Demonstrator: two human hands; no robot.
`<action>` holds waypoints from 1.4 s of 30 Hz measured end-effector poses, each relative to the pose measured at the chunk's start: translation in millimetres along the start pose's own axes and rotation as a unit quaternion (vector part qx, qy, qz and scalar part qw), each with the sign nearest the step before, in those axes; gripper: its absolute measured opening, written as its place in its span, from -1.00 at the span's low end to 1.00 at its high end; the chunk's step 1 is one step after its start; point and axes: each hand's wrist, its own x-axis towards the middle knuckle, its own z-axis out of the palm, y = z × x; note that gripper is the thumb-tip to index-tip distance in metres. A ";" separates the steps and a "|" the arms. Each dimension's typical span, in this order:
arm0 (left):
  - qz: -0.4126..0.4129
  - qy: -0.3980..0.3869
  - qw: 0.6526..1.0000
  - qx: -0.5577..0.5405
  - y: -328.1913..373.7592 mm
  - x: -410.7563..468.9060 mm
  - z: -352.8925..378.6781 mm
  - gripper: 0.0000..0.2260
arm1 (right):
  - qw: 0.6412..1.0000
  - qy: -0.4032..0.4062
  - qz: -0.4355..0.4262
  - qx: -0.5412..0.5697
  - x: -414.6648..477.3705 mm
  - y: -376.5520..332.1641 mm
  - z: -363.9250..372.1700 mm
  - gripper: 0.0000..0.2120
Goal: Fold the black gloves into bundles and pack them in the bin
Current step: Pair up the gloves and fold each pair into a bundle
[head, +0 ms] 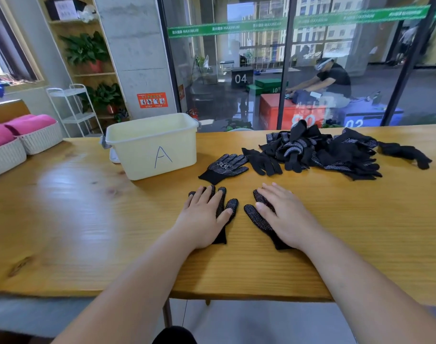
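head | my left hand point(204, 216) lies flat, fingers straight, pressing a dotted black glove point(221, 207) on the wooden table point(87, 219) | my right hand point(284, 214) lies flat on a second glove point(257, 219) just beside it | both gloves run lengthwise, fingertips away from me, cuffs toward me | pale bin marked A point(152, 145) far left, glove pile point(323, 152) far right

On the tabletop point(87, 219), the bin point(151, 147) stands left of the glove pile point(321, 150), with two baskets point(20, 147) at far left.
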 end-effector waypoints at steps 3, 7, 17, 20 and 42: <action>0.051 0.142 0.987 -0.064 -4.2 -14.6 -12.4 -0.59 | 0.995 0.072 -0.033 0.065 -14.7 7.0 -14.9 -0.72; 0.132 0.139 0.973 -0.128 -15.6 -34.0 -18.2 -0.93 | 0.998 0.030 -0.041 0.036 -22.5 12.6 -15.5 -0.82; 0.089 0.165 0.971 -0.148 -23.6 -37.0 -14.0 -0.89 | 0.995 0.067 -0.047 0.057 -21.5 7.2 -11.3 -0.74; 0.078 0.137 0.979 -0.127 -24.4 -36.9 -13.6 -0.86 | 0.998 0.043 -0.037 0.028 -20.5 10.3 -11.3 -0.76; 0.079 0.165 0.882 -0.434 65.4 -16.0 -32.9 -0.95 | 0.944 0.105 -0.057 0.308 -28.0 -8.3 -24.0 -0.86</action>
